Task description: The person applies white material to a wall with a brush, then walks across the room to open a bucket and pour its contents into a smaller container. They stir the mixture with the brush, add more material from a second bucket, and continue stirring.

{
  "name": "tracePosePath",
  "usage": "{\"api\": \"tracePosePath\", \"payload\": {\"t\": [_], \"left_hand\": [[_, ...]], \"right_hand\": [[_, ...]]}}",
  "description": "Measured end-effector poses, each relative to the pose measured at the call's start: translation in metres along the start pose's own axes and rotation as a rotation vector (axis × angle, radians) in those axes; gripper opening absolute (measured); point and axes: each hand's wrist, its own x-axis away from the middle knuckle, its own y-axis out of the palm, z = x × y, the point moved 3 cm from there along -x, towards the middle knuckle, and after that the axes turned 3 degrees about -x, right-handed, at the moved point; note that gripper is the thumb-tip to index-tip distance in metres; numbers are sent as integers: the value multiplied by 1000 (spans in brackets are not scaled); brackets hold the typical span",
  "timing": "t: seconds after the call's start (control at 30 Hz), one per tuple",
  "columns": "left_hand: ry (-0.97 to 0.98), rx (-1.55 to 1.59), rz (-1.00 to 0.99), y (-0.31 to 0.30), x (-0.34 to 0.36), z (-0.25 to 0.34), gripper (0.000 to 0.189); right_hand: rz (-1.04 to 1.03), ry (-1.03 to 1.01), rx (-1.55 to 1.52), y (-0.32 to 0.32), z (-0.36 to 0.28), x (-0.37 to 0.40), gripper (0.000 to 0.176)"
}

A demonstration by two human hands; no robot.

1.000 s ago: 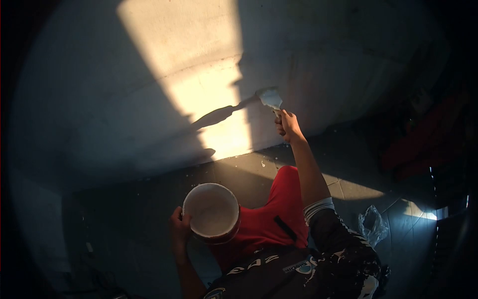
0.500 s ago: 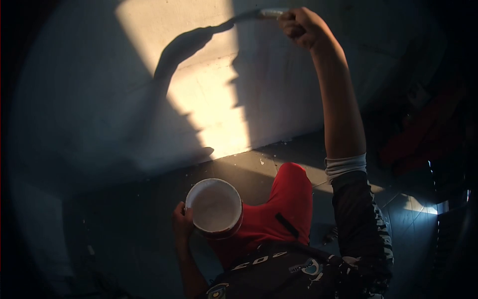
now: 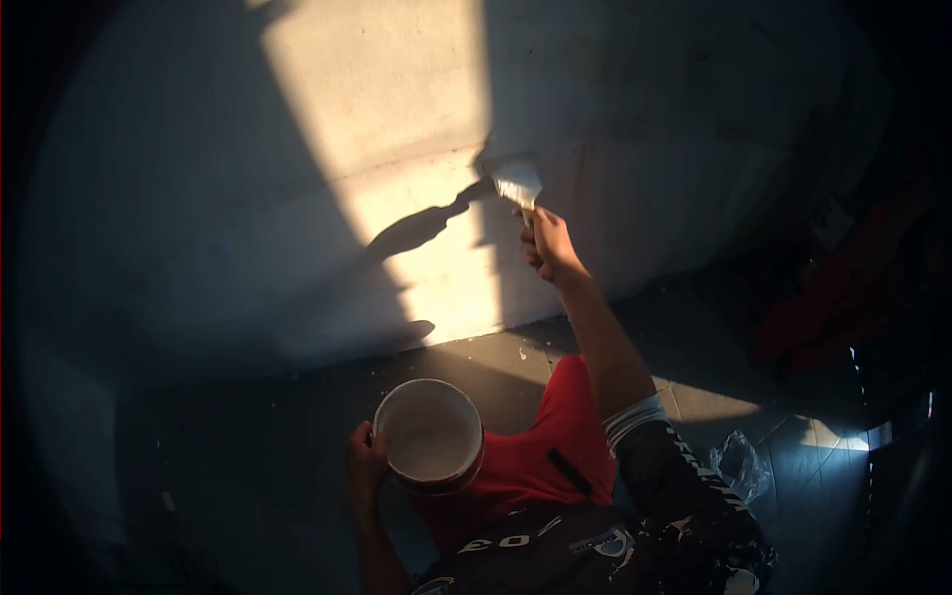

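My right hand (image 3: 548, 245) is closed around the handle of a wide brush (image 3: 519, 183), whose bristle end lies against or close to the wall (image 3: 387, 99), at the right edge of the sunlit strip. At the lower left my left hand (image 3: 368, 458) grips the rim of a round bucket (image 3: 429, 432). The bucket is tipped so that its pale inside shows, with whitish content at the bottom. It rests against my red-trousered leg (image 3: 506, 466).
Dark floor tiles (image 3: 278, 456) with small white specks meet the wall's lower edge. On the floor at right lies a clear plastic bag (image 3: 741, 466). Something red (image 3: 833, 288) is dim at the far right. Arm and brush shadows fall on the wall.
My right hand has come down and to the left with the brush, from high on the wall. The plastic bag has come into view. My left hand still holds the bucket.
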Motion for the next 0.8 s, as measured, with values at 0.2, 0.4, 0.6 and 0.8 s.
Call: {"api": "tracePosePath", "payload": {"t": [0.2, 0.4, 0.6, 0.8], "left_hand": [[-9, -27, -26, -1, 2, 7, 24], [3, -16, -24, -2, 3, 11, 24], [7, 41, -16, 3, 3, 6, 25], [-10, -17, -2, -3, 4, 14, 24]], "right_hand": [[144, 450, -28, -39, 103, -10, 21], [-49, 246, 40, 28, -16, -16, 24], [-188, -185, -68, 124, -188, 21, 20], [-65, -398, 103, 136, -184, 28, 23]]}}
